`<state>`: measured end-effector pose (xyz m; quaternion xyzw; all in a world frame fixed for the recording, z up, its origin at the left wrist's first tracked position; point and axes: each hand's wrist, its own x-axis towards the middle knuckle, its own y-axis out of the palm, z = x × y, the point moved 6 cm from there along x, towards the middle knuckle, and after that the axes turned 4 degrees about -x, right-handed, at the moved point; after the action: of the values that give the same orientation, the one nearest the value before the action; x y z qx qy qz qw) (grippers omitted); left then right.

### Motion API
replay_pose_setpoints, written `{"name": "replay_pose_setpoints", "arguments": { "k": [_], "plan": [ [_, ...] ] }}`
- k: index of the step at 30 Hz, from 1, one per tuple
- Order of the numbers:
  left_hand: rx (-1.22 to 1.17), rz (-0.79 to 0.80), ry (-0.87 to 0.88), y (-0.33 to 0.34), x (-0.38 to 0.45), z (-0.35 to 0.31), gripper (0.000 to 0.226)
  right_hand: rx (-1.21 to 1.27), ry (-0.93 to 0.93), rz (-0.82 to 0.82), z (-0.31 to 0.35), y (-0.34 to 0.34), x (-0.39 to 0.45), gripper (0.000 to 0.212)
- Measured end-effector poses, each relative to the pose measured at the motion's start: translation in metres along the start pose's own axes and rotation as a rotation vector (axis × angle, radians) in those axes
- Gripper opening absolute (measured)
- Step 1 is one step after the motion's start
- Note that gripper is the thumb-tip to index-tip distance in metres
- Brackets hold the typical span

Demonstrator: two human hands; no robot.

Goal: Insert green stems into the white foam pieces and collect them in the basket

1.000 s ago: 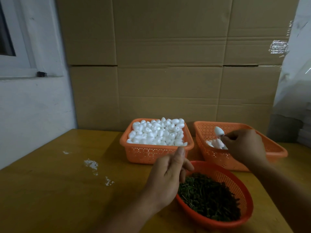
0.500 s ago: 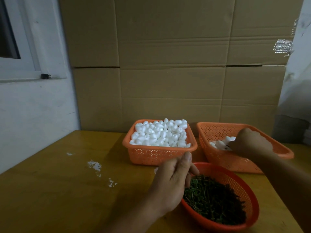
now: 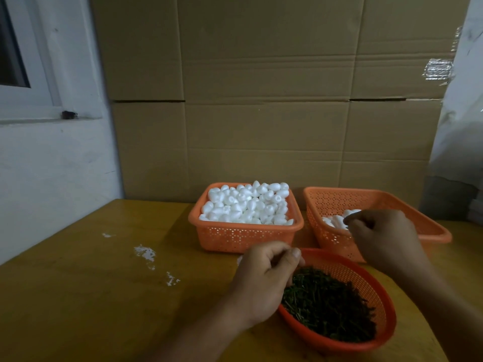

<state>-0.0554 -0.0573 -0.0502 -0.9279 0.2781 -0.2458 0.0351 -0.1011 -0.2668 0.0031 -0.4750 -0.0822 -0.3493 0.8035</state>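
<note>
Left hand (image 3: pixel 264 280) curled, seemingly empty, beside bowl of stems (image 3: pixel 326 301), right hand (image 3: pixel 384 236) curled over basket (image 3: pixel 431 228), grasp unclear, no legible writing

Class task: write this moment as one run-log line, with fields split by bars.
left hand: curled beside round orange basket of green stems | right hand: over right orange basket, grip unclear | square orange basket of white foam pieces: full

A yellow-brown wooden bench (image 3: pixel 78 296) carries three orange perforated plastic containers. A square basket (image 3: pixel 244 235) heaped with white foam pieces stands at the back, a second rectangular basket (image 3: pixel 428 231) just beside it to the right. A round orange colander (image 3: pixel 366 283) of dark green stems sits nearer. White flecks (image 3: pixel 145 253) mark the bench's left part.
</note>
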Motion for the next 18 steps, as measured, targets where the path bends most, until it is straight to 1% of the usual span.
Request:
{"name": "replay_pose_setpoints", "arguments": {
  "k": [1,2,4,7,10,12,15,16,18],
  "plan": [
    [0.001,-0.003,0.003,-0.001,0.0,0.0,0.023,0.049,-0.02,0.024,0.008,0.002,-0.011,0.021],
    [0.0,-0.011,0.008,-0.002,0.001,-0.001,0.018,0.086,-0.033,0.055,0.014,0.006,-0.021,0.022],
    [0.003,-0.038,0.012,-0.008,0.003,-0.003,0.017,0.114,-0.05,0.116,0.019,0.017,-0.037,0.025],
    [0.011,-0.109,-0.028,-0.022,0.013,-0.004,0.02,0.041,-0.061,0.155,0.017,0.026,-0.049,0.02],
    [0.089,-0.14,-0.133,-0.038,0.034,0.001,0.015,-0.012,-0.085,0.148,0.016,0.023,-0.055,0.016],
    [0.277,-0.139,-0.163,-0.049,0.056,0.005,0.011,-0.012,-0.093,0.137,0.016,0.019,-0.057,0.014],
    [0.762,-0.132,-0.17,-0.068,0.091,0.01,0.019,-0.014,-0.106,0.12,0.019,0.015,-0.058,0.014],
    [0.888,-0.13,-0.187,-0.075,0.101,0.011,0.018,-0.02,-0.112,0.113,0.02,0.015,-0.059,0.014],
    [1.047,-0.106,-0.245,-0.084,0.116,0.015,0.013,-0.035,-0.121,0.118,0.023,0.016,-0.061,0.015]
  ]
}}
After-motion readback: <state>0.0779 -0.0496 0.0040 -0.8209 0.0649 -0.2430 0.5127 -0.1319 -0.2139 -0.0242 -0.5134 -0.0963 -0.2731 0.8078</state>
